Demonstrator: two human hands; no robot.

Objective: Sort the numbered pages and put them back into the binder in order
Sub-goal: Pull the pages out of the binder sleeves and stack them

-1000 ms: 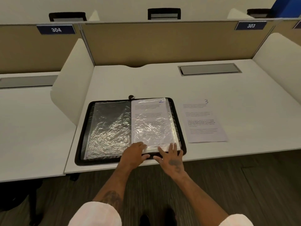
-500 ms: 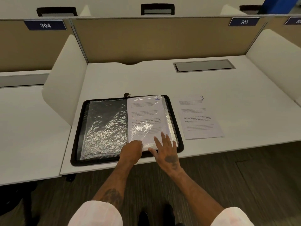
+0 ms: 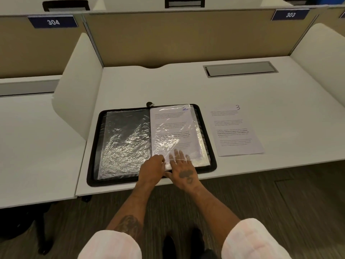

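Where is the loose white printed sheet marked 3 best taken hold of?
Probably the near edge of the white printed sheet marked 3, coming from the front with the right hand. It lies flat on the white desk, near its front edge, so sliding it partly off gives fingers an edge to pinch.

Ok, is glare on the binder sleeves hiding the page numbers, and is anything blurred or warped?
Head view: glare streaks the plastic sleeve over page 2, but its blue numeral is legible; the left sleeve is mostly crinkled reflection; page 3 has no glare; the wide lens bows the tan partition; no serious blur.
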